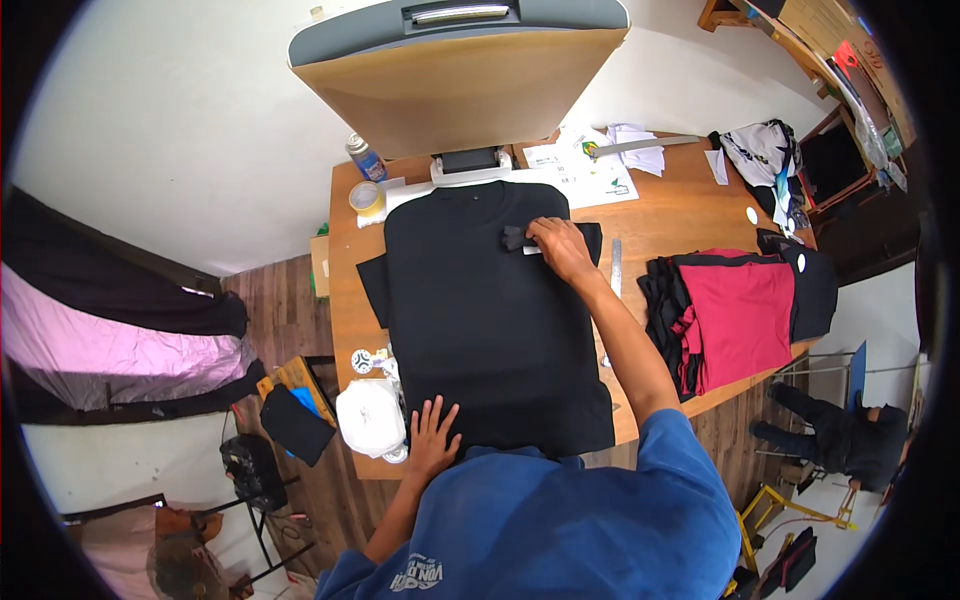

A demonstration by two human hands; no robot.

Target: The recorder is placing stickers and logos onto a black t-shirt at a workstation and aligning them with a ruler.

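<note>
A black T-shirt (490, 310) lies spread over the lower bed of a heat press, its neckline toward the hinge. The press's upper plate (460, 95), faced with a tan sheet, is raised at the far side. My right hand (560, 245) is closed on a small dark cloth wad (514, 238) at the shirt's upper right chest. Just beneath the fingers shows a small white patch (532, 250). My left hand (433, 438) lies flat with fingers spread on the shirt's near left edge.
Left of the shirt are a spray can (366, 158), a tape roll (367, 198) and a white plastic container (371, 417). To the right lie a metal ruler (616, 267), printed sheets (585, 180) and folded red and black shirts (740, 320). Another person (850, 440) is at the far right.
</note>
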